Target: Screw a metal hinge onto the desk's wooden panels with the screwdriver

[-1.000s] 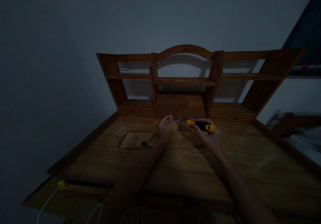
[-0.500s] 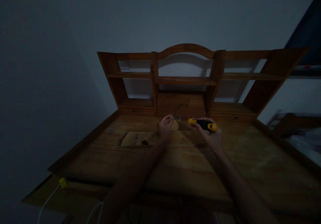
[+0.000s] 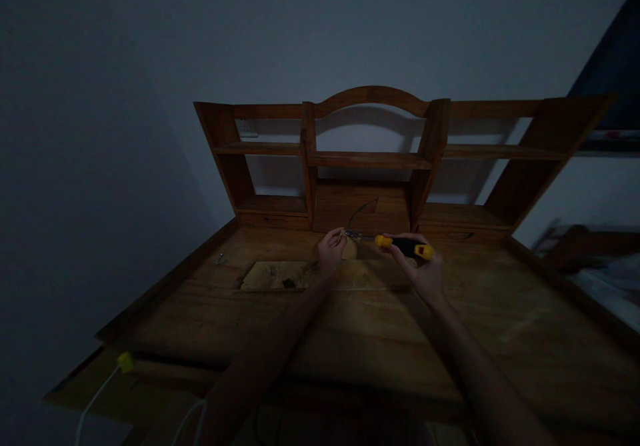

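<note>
My right hand is wrapped round the black-and-yellow handle of a screwdriver, whose thin metal shaft points left. At the shaft's far end is a small shiny metal piece. Pinched fingers of my left hand are at this metal piece; its exact shape is too small and dim to make out. A thin dark strand curves up and right from there. Just below the fingers shows a pale, rounded wooden piece. Beneath both hands lies a long wooden board with dark marks, partly hidden by my left wrist.
The wooden desk carries a shelf unit along its back. A small metal item lies at the left. Near the front left corner is a yellow plug-like piece on a white cable.
Both hands stay in nearly the same place, with the screwdriver still held against the small metal piece. Only very slight shifts show.
</note>
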Tool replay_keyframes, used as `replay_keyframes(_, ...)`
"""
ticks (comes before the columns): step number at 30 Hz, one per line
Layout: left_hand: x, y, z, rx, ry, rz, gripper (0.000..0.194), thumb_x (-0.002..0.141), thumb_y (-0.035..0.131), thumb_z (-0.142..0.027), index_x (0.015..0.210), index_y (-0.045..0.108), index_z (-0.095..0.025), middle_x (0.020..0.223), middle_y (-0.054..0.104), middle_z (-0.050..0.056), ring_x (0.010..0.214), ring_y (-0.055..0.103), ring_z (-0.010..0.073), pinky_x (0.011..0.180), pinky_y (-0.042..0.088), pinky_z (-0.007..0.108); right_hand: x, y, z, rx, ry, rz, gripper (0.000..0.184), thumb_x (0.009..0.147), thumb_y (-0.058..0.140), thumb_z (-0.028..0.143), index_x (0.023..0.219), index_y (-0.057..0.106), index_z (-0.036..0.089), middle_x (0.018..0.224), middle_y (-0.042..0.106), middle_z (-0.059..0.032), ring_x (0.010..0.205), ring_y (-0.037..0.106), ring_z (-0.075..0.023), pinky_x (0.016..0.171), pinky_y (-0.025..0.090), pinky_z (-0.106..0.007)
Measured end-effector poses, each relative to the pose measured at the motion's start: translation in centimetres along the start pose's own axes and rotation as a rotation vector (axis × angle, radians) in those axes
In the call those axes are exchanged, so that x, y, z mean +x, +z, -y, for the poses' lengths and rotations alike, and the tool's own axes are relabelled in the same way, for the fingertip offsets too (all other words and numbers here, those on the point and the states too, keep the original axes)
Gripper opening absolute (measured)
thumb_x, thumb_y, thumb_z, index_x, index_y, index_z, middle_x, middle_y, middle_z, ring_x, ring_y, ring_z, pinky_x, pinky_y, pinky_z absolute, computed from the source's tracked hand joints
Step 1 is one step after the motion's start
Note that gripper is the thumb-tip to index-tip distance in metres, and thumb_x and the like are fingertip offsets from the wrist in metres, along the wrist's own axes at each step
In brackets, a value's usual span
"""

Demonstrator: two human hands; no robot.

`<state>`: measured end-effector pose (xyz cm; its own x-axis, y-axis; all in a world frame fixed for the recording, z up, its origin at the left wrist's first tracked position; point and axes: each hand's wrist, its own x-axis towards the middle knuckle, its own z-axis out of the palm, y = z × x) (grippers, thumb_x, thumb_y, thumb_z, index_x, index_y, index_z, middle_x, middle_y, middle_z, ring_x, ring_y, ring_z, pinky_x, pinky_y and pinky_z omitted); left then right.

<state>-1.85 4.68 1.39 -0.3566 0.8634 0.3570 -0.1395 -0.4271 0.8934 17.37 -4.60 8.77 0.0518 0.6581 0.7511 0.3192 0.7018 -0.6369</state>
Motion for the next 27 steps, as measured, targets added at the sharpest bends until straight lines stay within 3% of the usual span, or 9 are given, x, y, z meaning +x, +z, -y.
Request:
replay_keyframes(8, -0.09, -0.14, -0.22, 0.047, 0.018, -0.001, 0.04, 0.079, 0.073, -0.043, 0.104, 0.071, -0.012, 0.088, 0.073, 0.013, 0.081, 0.07, 0.0224, 0.079, 0.055, 0.034, 0.04, -0.03, 0.01, -0.004, -0.008, 0.015, 0.023, 0.084, 0.07, 0.03, 0.104, 0.061, 0.023, 0.105, 0.072, -0.0062, 0.098, 0.069, -0.0234, 0.088, 0.054, -0.04)
replay_keyframes(15, 0.32, -0.18, 0.35, 0.041, 0.01, -0.016, 0.036, 0.077, 0.074, -0.041, 0.101, 0.071, -0.014, 0.092, 0.074, 0.011, 0.085, 0.071, 0.0208, 0.081, 0.055, 0.031, 0.0, 0.75, -0.56, 0.162, 0.053, 0.049, 0.035, 0.081, 0.073, 0.029, 0.102, 0.045, 0.027, 0.105, 0.073, -0.0066, 0.103, 0.069, -0.0249, 0.093, 0.052, -0.046)
replay_keyframes(20, 0.53, -0.47, 0.19, 0.031, 0.03, -0.046, 0.037, 0.077, 0.074, -0.041, 0.103, 0.071, -0.014, 0.093, 0.074, 0.012, 0.086, 0.071, 0.021, 0.081, 0.055, 0.031, 0.05, 0.75, -0.35, 0.247, 0.09, 0.012, 0.033, 0.081, 0.074, 0.028, 0.099, 0.047, 0.026, 0.107, 0.072, -0.0075, 0.103, 0.068, -0.0263, 0.094, 0.053, -0.048)
replay_keyframes(27, 0.58, -0.73, 0.31, 0.025, -0.046, -0.099, 0.038, 0.074, 0.076, -0.039, 0.101, 0.071, -0.013, 0.086, 0.074, 0.01, 0.079, 0.07, 0.0199, 0.073, 0.054, 0.029, 0.25, 0.28, -0.04, 0.304, 0.128, -0.046, 0.033, 0.08, 0.075, 0.028, 0.101, 0.049, 0.026, 0.108, 0.071, -0.0071, 0.099, 0.07, -0.0258, 0.087, 0.058, -0.047)
